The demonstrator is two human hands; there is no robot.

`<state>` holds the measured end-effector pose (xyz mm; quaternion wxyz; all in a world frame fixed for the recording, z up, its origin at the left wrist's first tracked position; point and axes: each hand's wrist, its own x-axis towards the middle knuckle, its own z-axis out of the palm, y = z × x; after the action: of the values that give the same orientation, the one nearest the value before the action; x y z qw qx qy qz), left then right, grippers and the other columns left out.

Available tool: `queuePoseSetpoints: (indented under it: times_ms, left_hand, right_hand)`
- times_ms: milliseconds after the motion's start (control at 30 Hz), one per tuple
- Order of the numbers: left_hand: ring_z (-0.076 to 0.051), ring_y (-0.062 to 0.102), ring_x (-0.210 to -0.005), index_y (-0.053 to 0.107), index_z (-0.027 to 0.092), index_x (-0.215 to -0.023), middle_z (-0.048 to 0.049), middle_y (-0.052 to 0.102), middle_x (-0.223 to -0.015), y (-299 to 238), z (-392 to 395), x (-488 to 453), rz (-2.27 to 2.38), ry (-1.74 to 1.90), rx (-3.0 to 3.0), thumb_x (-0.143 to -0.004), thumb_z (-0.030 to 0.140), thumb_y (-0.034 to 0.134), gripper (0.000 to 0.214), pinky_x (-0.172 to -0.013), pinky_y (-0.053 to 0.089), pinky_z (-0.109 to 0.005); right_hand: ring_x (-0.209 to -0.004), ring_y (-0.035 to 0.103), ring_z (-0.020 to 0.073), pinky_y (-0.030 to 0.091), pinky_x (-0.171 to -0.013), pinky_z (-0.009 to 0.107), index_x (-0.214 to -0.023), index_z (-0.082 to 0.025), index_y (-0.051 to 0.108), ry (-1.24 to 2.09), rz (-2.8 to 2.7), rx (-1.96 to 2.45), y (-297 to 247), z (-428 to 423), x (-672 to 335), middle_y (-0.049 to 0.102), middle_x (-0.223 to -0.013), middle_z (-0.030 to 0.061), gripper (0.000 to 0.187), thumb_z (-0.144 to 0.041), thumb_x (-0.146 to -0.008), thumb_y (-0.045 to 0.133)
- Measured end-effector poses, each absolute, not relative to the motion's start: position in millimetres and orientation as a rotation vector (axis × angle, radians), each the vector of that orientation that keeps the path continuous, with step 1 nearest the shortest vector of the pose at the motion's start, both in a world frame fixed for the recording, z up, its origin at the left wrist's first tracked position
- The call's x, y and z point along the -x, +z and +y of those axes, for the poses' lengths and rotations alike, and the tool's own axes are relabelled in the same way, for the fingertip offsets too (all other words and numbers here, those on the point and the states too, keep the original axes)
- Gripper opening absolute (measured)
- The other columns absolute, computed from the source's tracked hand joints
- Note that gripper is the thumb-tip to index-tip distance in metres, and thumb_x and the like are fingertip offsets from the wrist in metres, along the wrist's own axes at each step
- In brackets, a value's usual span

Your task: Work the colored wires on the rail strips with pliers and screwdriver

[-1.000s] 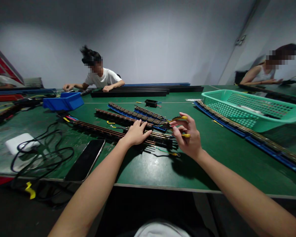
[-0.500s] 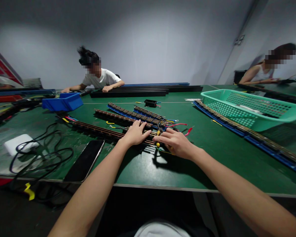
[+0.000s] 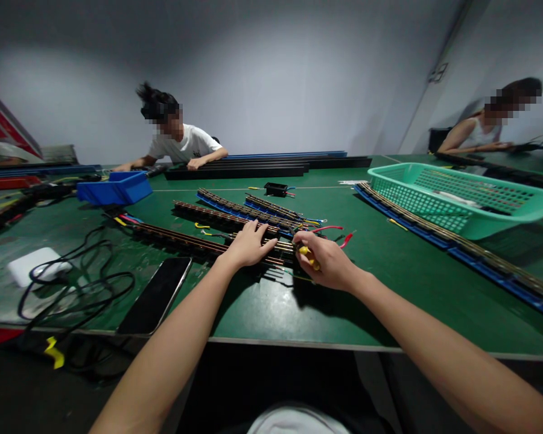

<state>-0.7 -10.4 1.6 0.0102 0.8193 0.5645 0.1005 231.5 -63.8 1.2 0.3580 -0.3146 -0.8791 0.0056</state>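
Observation:
My left hand (image 3: pixel 248 246) lies with fingers spread over a dark strip with copper-coloured rails (image 3: pixel 181 239), pressing near its right part. My right hand (image 3: pixel 326 259) is closed around yellow-handled pliers (image 3: pixel 308 255), close to the right ends of the strips. Their jaws are mostly hidden by my fingers. Beyond my hands lie a second dark strip (image 3: pixel 203 212) and blue-based strips (image 3: pixel 224 204) with similar rails. Red wires (image 3: pixel 328 228) stick out at the right ends.
A green basket (image 3: pixel 475 228) stands at right beside a long blue-based strip (image 3: pixel 434 236). At left are a phone (image 3: pixel 156 294), black cable (image 3: pixel 97 274), white adapter (image 3: pixel 27 265) and blue bin (image 3: pixel 113 190). Black channels (image 3: pixel 235 172) lie before a person (image 3: pixel 190 143) across the table.
My right hand has shifted slightly right, and the pliers have turned in its grip, their yellow handles now lying against the palm. My left hand stays in place.

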Motion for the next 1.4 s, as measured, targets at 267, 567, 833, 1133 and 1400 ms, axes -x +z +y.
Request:
queuePoseSetpoints:
  times_ms: [267,567,833,1133,1400]
  left_hand:
    - [-0.031,0.03,-0.148,0.044,0.016,-0.148,-0.0176,0.038,-0.157,2,-10,1,1.761,0.319,-2.571,-0.097,0.061,0.037,0.068,-0.117,0.03,-0.044]
    - [-0.031,0.027,-0.149,0.041,0.016,-0.15,-0.0181,0.035,-0.158,4,-11,1,1.744,0.304,-2.562,-0.097,0.061,0.036,0.069,-0.117,0.03,-0.046]
    - [-0.032,0.026,-0.149,0.04,0.014,-0.151,-0.0203,0.032,-0.159,7,-14,0,1.747,0.282,-2.548,-0.098,0.058,0.037,0.069,-0.116,0.031,-0.048]
    - [-0.033,0.027,-0.149,0.041,0.012,-0.15,-0.0217,0.034,-0.158,5,-12,0,1.742,0.301,-2.559,-0.098,0.059,0.037,0.07,-0.116,0.03,-0.048]
    - [-0.033,0.028,-0.149,0.042,0.012,-0.149,-0.0207,0.035,-0.158,4,-11,0,1.753,0.321,-2.564,-0.097,0.059,0.037,0.07,-0.117,0.029,-0.046]
  right_hand:
    - [-0.051,0.058,0.0124,0.047,-0.046,0.023,-0.112,-0.026,0.036,0.736,-1.529,0.985,8,-61,-223,0.064,-0.073,-0.005,0.038,-0.032,-0.084,0.06]
    - [-0.046,0.053,0.0077,0.043,-0.036,0.019,-0.122,-0.026,0.038,0.695,-1.279,0.81,18,-61,-243,0.069,-0.097,0.001,0.052,-0.024,-0.077,0.064]
    - [-0.043,0.05,0.0077,0.037,-0.039,0.02,-0.117,-0.025,0.044,0.427,-1.272,0.901,23,-62,-252,0.068,-0.085,-0.0014,0.045,-0.019,-0.075,0.061]
    - [-0.063,0.065,0.0142,0.048,-0.06,0.025,-0.124,-0.023,0.052,0.115,-1.969,0.934,10,-55,-258,0.07,-0.085,0.0011,0.046,-0.013,-0.079,0.051]
    - [-0.068,0.063,0.0178,0.043,-0.064,0.029,-0.128,-0.021,0.063,-0.364,-2.483,0.769,16,-58,-259,0.074,-0.083,0.0047,0.048,-0.008,-0.084,0.047]
